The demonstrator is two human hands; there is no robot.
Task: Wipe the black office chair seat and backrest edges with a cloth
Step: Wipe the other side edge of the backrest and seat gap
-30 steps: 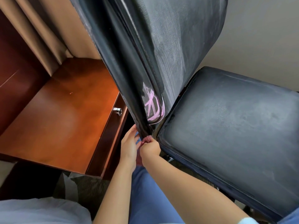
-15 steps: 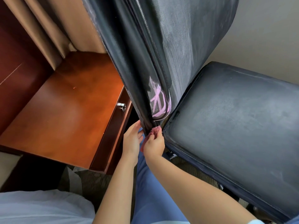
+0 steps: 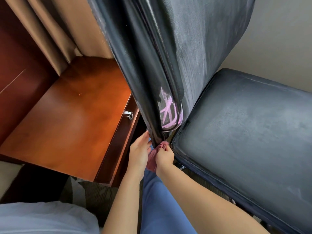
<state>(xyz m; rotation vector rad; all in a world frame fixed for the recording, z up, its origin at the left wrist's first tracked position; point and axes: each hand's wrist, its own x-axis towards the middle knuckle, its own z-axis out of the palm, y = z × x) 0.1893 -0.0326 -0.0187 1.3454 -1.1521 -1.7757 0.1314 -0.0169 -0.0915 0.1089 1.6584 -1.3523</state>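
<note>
down low, right hand [image 3: 164, 156] pinches pink cloth [image 3: 154, 156] against backrest [image 3: 152, 81] edge, left hand [image 3: 139, 153] open

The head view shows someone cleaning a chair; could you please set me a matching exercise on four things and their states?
Things:
1. pink crumpled cloth
2. black padded chair seat
3. reddish-brown wooden desk
4. pink chalk-like scribble

States:
A. left of the backrest
B. low on the backrest
C. pinched by the right hand
D. dusty grey film

Pairs: 1-C, 2-D, 3-A, 4-B
</note>
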